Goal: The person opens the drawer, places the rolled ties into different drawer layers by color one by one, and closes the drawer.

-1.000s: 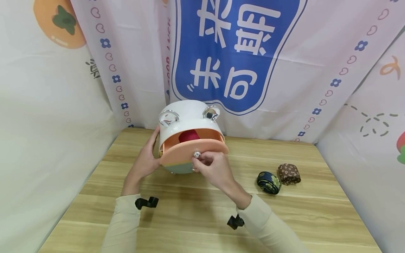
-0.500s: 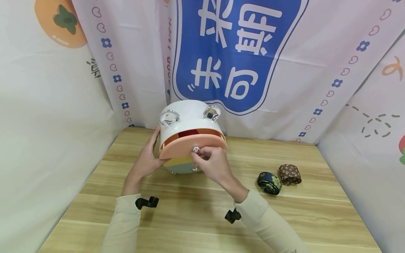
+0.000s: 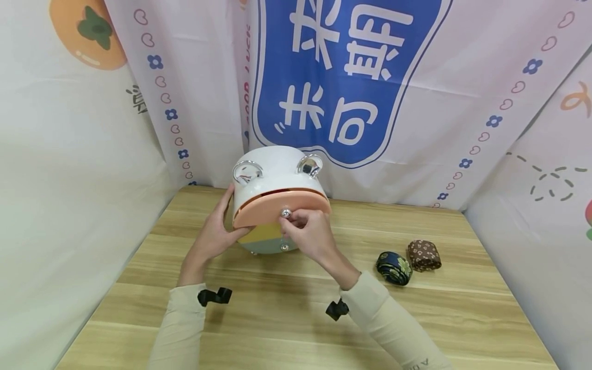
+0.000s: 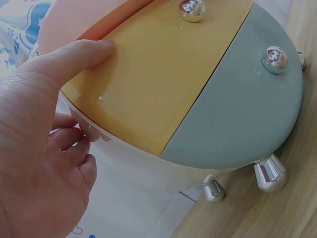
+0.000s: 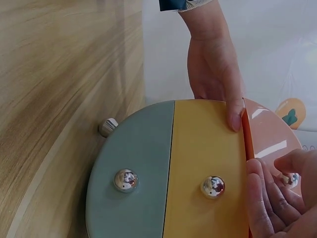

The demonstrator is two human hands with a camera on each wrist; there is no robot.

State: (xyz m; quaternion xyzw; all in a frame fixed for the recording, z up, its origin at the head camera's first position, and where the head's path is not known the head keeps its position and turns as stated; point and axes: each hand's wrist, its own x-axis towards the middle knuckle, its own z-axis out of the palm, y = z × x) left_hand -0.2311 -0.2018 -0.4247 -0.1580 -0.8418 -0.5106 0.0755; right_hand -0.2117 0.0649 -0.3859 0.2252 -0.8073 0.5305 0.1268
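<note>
One silver knob [image 3: 286,213], firmly pinched!

Right-hand grip [image 3: 312,236] is narrow, thumb and fingers round that knob on the peach top drawer [image 3: 259,209], which sits slightly out, a thin gap along its upper edge. Left-hand grip [image 3: 215,234] holds the side of the white mini drawer cabinet [image 3: 277,167], thumb on the yellow middle drawer [image 4: 148,74], green bottom drawer [image 4: 237,99] below. The cabinet stands on the wood-grain worktop [image 3: 277,318]. Over to the right, navy floral roll [image 3: 394,267] and brown floral roll [image 3: 424,255], side by side.
</note>
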